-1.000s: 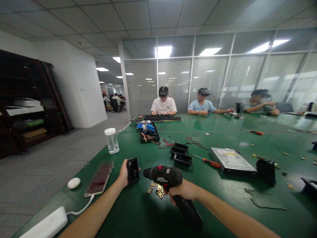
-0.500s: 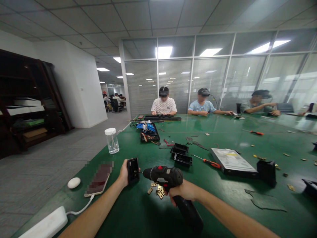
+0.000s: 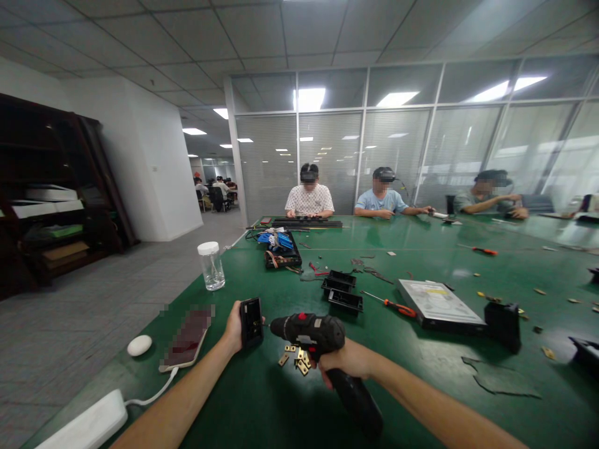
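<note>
Across the green counter (image 3: 262, 399) in the head view, the left hand (image 3: 233, 327) pinches a small black housing (image 3: 252, 321) by its edge, holding it upright with its open side showing. The right hand (image 3: 344, 360) is wrapped around the grip of a black cordless drill (image 3: 309, 332), whose bit points left at the housing; whether the tip touches it cannot be told. Small brass plates (image 3: 302, 362) lie in a loose pile below the drill. Beyond it sit black trays (image 3: 345, 300), an orange-handled screwdriver (image 3: 399, 307) and a silver disc drive (image 3: 440, 305). A clear jar (image 3: 213, 268) with a white lid stands beyond the phone (image 3: 188, 340).
</note>
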Demonstrator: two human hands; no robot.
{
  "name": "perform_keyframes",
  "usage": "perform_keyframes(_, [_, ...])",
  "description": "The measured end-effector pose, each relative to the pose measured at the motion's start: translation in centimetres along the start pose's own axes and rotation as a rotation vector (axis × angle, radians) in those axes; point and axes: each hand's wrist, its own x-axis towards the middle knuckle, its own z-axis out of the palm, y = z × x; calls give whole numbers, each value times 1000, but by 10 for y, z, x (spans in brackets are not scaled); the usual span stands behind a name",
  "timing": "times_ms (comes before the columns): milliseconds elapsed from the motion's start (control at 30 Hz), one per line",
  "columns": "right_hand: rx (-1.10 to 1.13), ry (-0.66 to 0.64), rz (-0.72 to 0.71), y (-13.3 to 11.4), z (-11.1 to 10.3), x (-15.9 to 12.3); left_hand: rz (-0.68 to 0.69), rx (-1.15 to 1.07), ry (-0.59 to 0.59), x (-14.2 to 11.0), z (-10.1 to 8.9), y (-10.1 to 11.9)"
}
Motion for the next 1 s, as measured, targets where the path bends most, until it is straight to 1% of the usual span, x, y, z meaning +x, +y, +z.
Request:
perform_keyframes(300, [17,3,11,-6,2,-2,4,15,-3,-3,2,2])
perform_keyframes(433, [17,1,-10,-4,2,-1,10,8,-13,-2,2,1])
perform_keyframes(767, [4,2,-1,-3,1,-2,11,23,-40,1,-1,0])
perform_keyframes(1000, [12,-9,-27,0,-1,0,26,33,-47,1,-1,0])
